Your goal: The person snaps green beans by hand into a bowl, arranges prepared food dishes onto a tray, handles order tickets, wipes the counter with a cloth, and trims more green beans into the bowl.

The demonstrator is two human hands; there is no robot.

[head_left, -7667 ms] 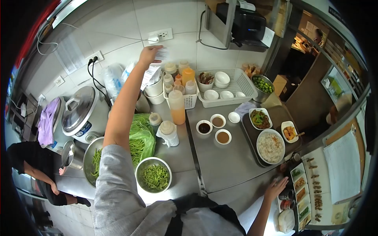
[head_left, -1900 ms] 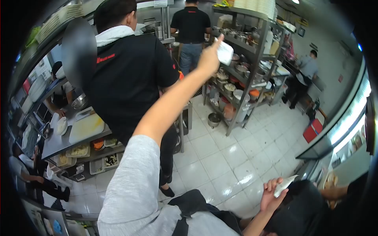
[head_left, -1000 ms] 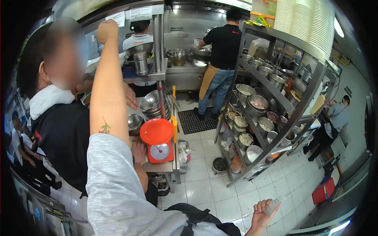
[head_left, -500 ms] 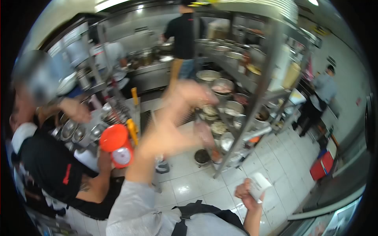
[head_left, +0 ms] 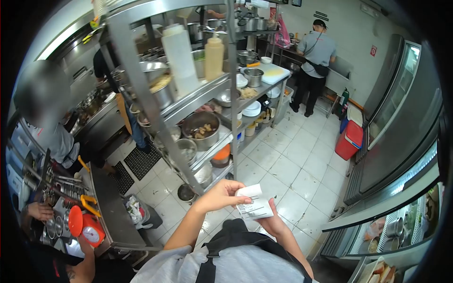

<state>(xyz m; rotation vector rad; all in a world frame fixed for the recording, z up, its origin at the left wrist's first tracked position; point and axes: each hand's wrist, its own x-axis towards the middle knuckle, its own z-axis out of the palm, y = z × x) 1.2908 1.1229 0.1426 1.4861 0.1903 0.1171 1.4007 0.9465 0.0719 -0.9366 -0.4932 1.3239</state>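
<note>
Handling the printed paper (head_left: pixel 257 209) should require little force: expect it light, limp and easily torn. In front of you, your left hand (head_left: pixel 220 196) pinches its left side; your right hand (head_left: pixel 274 223) grips the right edge. Hold it by the margins.

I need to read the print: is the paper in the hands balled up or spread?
Spread, at least partly: the paper shows a broad white face with printed lines. Whether some is folded behind, I cannot tell.
</note>
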